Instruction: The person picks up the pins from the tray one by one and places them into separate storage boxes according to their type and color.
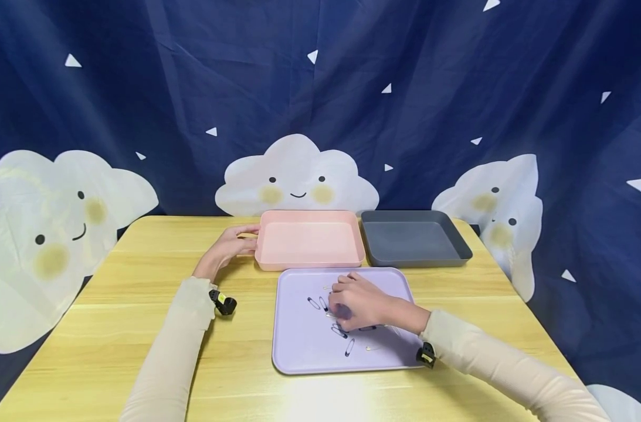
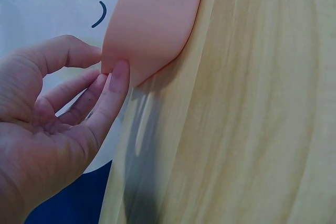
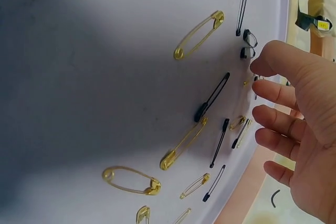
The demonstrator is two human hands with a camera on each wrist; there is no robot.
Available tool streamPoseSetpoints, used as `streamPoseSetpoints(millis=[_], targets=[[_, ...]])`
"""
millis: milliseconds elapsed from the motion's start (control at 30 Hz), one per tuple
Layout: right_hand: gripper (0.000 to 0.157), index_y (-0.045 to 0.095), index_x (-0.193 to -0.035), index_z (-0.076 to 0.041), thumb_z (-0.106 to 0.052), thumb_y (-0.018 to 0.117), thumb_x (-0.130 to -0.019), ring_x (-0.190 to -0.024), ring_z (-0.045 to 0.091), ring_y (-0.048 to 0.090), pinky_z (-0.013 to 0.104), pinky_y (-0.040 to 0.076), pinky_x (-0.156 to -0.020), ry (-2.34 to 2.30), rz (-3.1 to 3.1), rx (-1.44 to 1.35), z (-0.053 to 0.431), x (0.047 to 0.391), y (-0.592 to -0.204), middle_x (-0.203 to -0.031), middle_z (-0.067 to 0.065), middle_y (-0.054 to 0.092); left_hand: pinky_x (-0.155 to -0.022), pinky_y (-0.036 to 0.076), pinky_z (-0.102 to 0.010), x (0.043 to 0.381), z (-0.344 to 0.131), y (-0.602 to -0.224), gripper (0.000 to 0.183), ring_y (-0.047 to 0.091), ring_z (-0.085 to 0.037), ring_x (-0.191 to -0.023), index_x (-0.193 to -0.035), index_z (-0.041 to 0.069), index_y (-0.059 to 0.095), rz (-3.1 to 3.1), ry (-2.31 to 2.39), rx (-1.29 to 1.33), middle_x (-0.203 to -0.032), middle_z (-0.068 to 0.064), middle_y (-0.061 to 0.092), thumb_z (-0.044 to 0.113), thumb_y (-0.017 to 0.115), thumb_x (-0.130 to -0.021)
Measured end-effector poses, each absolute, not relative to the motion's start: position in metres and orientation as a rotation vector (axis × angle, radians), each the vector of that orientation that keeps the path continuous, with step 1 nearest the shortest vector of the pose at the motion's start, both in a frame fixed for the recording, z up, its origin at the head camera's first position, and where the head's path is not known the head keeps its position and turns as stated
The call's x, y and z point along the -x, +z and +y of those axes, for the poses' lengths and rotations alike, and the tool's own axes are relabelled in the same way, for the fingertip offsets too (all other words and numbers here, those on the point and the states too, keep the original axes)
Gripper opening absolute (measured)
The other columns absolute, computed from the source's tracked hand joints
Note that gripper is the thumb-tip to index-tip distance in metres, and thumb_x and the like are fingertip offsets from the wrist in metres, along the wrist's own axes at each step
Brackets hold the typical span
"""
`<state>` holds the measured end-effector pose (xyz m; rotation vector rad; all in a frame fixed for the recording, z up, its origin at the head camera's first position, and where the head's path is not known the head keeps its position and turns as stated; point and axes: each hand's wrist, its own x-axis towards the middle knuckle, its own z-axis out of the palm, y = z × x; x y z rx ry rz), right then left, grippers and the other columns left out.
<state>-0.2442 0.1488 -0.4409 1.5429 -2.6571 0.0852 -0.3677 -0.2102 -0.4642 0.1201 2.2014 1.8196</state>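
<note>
My left hand (image 1: 229, 249) is at the left end of a pink tray (image 1: 309, 262), thumb and fingers gripping its rim and wall at the corner. Over a lilac tray (image 1: 299, 351), my right hand (image 1: 362, 302) reaches down with bent fingers. Its fingertips (image 3: 261, 113) are close to several safety pins, and no pin shows clearly between them. Scattered on the lilac tray are gold safety pins, one lying apart (image 3: 198, 35), and black ones, such as one near the tray's front (image 1: 349, 347). In the head view the right hand hides part of the group.
A dark grey tray (image 1: 415, 234) stands right of the pink one at the table's back edge. The lilac tray sits in front of both on the wooden table (image 1: 236, 363). Behind hangs a blue curtain (image 1: 278, 76) with clouds. Each wrist wears a small black camera (image 1: 223, 303).
</note>
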Motion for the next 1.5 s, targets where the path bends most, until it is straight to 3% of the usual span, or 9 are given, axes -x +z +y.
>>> streamPoseSetpoints(millis=[267, 533, 767, 1167, 1500], targets=[[0.017, 0.062, -0.08, -0.027, -0.033, 0.078, -0.076, -0.084, 0.008, 0.047, 0.03, 0.039, -0.085, 0.068, -2.666, -1.564, 0.148, 0.239, -0.444, -0.08, -0.014, 0.055, -0.091, 0.058, -0.028, 0.365, -0.212, -0.463, 0.064, 0.065, -0.022, -0.117, -0.155, 0.001, 0.039, 2.225, 1.785, -0.104, -0.153, -0.027, 0.046, -0.005, 0.06, -0.096], [0.018, 0.063, -0.081, -0.025, -0.035, 0.078, -0.076, -0.084, 0.008, 0.046, 0.03, 0.038, -0.084, 0.077, -2.686, -1.6, 0.151, 0.231, -0.444, -0.081, -0.013, 0.058, -0.09, 0.058, -0.026, 0.36, -0.214, -0.47, 0.062, 0.067, -0.012, -0.103, -0.155, -0.002, 0.037, 2.187, 1.821, -0.142, -0.156, -0.027, 0.04, -0.002, 0.06, -0.097], [0.018, 0.063, -0.078, -0.026, -0.035, 0.078, -0.076, -0.083, 0.007, 0.045, 0.029, 0.036, -0.082, 0.08, -2.67, -1.611, 0.151, 0.226, -0.441, -0.08, -0.013, 0.058, -0.09, 0.058, -0.026, 0.361, -0.214, -0.463, 0.063, 0.068, -0.017, -0.11, -0.155, 0.001, 0.038, 2.199, 1.815, -0.129, -0.153, -0.028, 0.045, -0.002, 0.061, -0.096], [0.017, 0.063, -0.076, -0.027, -0.03, 0.079, -0.073, -0.083, 0.008, 0.045, 0.03, 0.038, -0.084, 0.033, -2.702, -1.571, 0.154, 0.234, -0.438, -0.077, -0.016, 0.057, -0.09, 0.058, -0.026, 0.366, -0.21, -0.461, 0.063, 0.067, -0.013, -0.104, -0.155, 0.001, 0.038, 2.185, 1.824, -0.126, -0.156, -0.025, 0.042, -0.003, 0.061, -0.096], [0.021, 0.062, -0.07, -0.027, -0.027, 0.083, -0.065, -0.078, 0.009, 0.042, 0.03, 0.036, -0.081, -0.079, -2.606, -1.569, 0.155, 0.233, -0.438, -0.072, -0.018, 0.053, -0.089, 0.058, -0.025, 0.364, -0.211, -0.464, 0.063, 0.068, -0.011, -0.105, -0.155, 0.002, 0.039, 2.174, 1.847, -0.14, -0.151, -0.03, 0.046, -0.004, 0.061, -0.096]])
